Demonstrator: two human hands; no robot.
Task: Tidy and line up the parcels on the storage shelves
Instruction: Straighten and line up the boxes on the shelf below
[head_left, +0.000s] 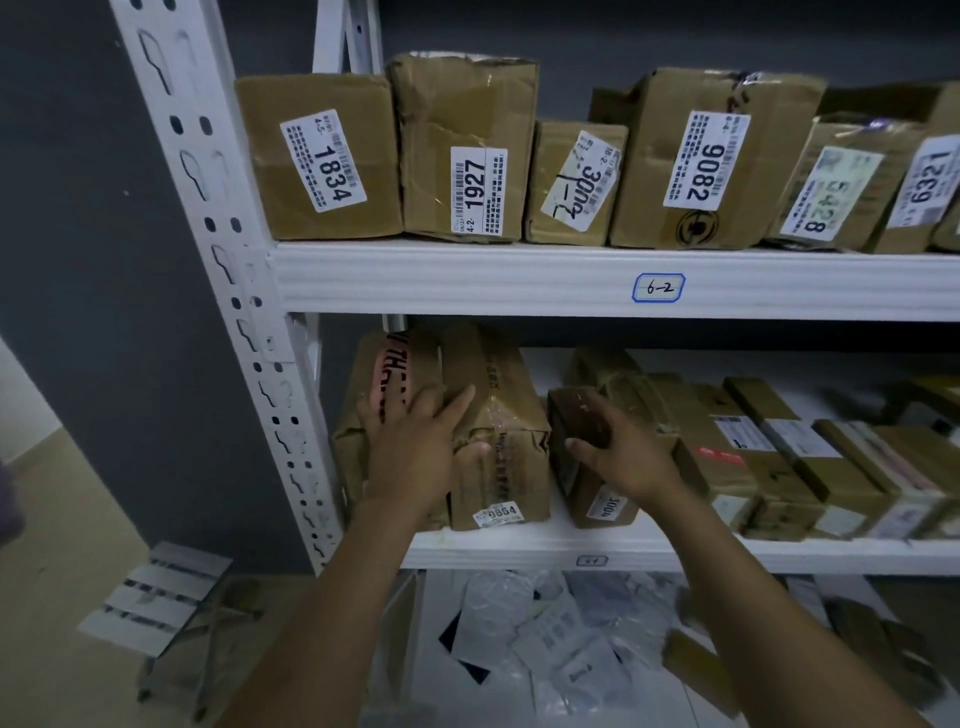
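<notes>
Storage rack, two parcel levels; positions are given from the shelf tag "6-2" (658, 287) on the upper shelf beam.

- Above the tag, left to right, a row of brown cardboard parcels is stood on end: parcel 1834 (322, 156), parcel 1927 (467, 145), a small parcel with a hand-marked label (574, 182), parcel 9082 (711, 161), and further parcels, among them parcel 6321 (930, 182).
- Below and left of the tag, on the lower shelf (519, 545), parcel 9854 (509, 415) is stood against a pink-taped parcel (387, 379).
- The left hand (415, 447) is laid flat across both. Its fingers (457, 400) are spread apart and straight, and the thumb is pressed on the front of parcel 9854.
- Directly below the tag, just beside parcel 9854, parcel 3004 (605, 506) is gripped by the right hand (623, 452). The thumb is set on its left side and the fingers (592, 402) are curved over its top; the detail is blurred.
- Below and right of the tag, a row of flatter parcels (779, 457) is laid edge to edge, not squarely lined up.
- Lowest level, below the tag: loose grey plastic mailers (545, 623) are heaped.
- Far left of the tag: a white perforated upright (208, 208), with a folding step stool (161, 597) on the floor below it.
</notes>
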